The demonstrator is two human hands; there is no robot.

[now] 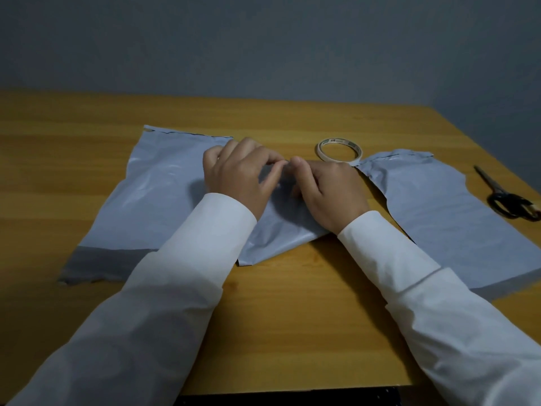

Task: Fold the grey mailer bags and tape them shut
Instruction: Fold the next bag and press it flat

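Head view: wooden table [292,303] meets grey wall [263,48] behind.

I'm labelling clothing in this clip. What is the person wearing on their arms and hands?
Both arms are covered by long white cloth sleeves ending in plain cuffs at the wrists. The left hand and right hand are bare: no gloves, rings, watch or markings visible.

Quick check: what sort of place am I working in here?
Probably a plain desk in a home or office room: a wooden table against a bare grey wall, with only a tape roll and scissors out.
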